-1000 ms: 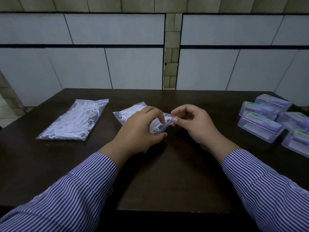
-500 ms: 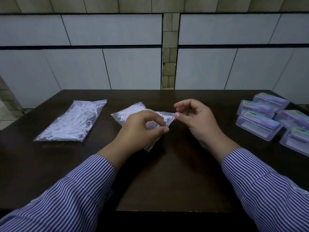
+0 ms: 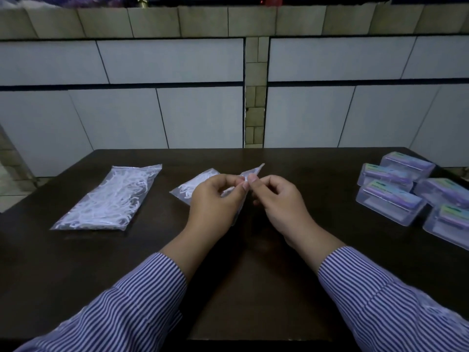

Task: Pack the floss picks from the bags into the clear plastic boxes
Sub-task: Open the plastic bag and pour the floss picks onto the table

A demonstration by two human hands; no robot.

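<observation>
A small clear bag of white floss picks [image 3: 195, 185] lies at the middle of the dark table, its right end lifted. My left hand [image 3: 215, 203] and my right hand [image 3: 276, 199] both pinch that raised end between thumb and fingers, close together; a corner of the bag sticks up above them. A second, fuller bag of floss picks [image 3: 111, 198] lies flat on the left. Several clear plastic boxes [image 3: 388, 201] with purple and green labels stand at the right.
The dark wooden table [image 3: 253, 288] runs to a front edge close below my striped sleeves. A tiled wall stands right behind the table's far edge. The boxes crowd the right edge of the table.
The bag's right end has come up off the table. My right hand has closed in and now pinches the bag's end beside my left hand. The camera has tilted up a little.
</observation>
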